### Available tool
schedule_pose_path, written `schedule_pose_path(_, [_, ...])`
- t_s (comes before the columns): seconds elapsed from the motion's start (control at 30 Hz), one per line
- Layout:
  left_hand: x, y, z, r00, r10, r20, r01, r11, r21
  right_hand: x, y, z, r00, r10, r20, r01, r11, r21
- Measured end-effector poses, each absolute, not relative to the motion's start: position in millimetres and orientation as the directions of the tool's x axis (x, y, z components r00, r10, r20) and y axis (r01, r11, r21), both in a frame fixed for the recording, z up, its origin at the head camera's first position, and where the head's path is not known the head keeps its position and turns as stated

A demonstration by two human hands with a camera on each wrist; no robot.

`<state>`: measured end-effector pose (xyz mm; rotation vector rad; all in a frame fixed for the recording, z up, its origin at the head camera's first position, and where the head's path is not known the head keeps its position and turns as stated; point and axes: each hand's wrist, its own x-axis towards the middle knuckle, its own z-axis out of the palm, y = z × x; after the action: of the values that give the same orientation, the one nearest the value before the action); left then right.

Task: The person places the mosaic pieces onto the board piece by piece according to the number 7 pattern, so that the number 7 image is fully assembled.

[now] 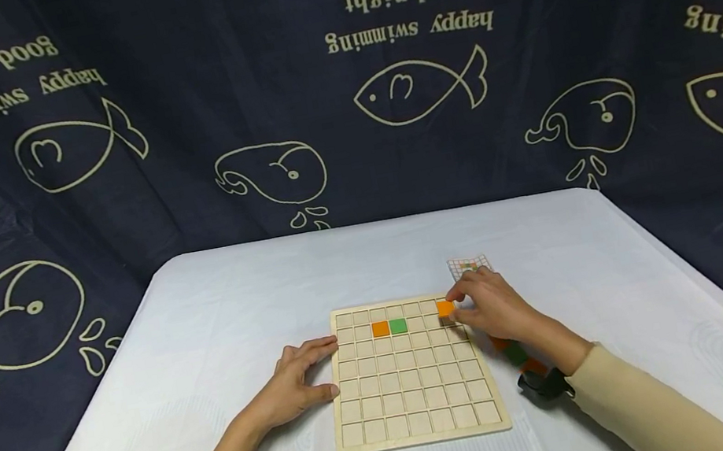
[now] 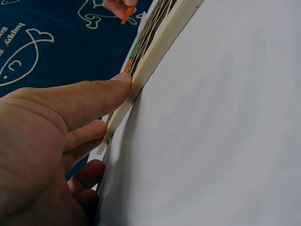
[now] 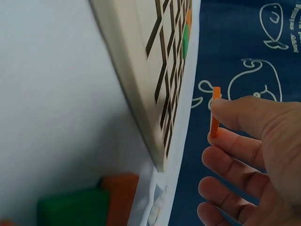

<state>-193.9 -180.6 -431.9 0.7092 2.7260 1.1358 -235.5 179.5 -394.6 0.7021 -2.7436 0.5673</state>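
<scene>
A square wooden grid board (image 1: 411, 381) lies on the table. In its second row from the far side sit an orange tile (image 1: 380, 329) and a green tile (image 1: 398, 326), side by side. My left hand (image 1: 295, 384) rests at the board's left edge, fingers extended, thumb tip (image 2: 123, 81) against its side. Over the board's far right corner, my right hand (image 1: 493, 305) pinches another orange tile (image 3: 215, 113) between thumb and index finger. That tile is held above the grid, and the right wrist view shows it edge-on, with the other fingers loosely bent.
Right of the board, partly under my right forearm, lie loose tiles: a green one (image 1: 515, 354) and orange ones (image 1: 533, 367). A small sheet with a printed coloured grid (image 1: 468, 264) lies beyond the far right corner. A dark patterned curtain (image 1: 327, 103) hangs behind the white table (image 1: 258, 291).
</scene>
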Motion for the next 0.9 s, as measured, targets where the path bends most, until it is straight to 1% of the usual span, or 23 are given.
schedule_pose_path(0.17, [-194, -181, -432, -0.886, 0.458, 0.077, 0.376, 0.61, 0.698, -237, 171, -394, -0.848, -0.417, 0.327, -0.515, 0.795, -0.321])
schedule_pose_path(0.63, [-194, -180, -431, -0.885, 0.459, 0.083, 0.381, 0.609, 0.696, -240, 153, -393, -0.824, -0.443, 0.353, -0.544, 0.794, -0.273])
schedule_pose_path(0.9, [-194, -180, -430, -0.881, 0.465, 0.083, 0.386, 0.607, 0.695, -242, 146, -395, -0.836, -0.444, 0.324, -0.531, 0.802, -0.272])
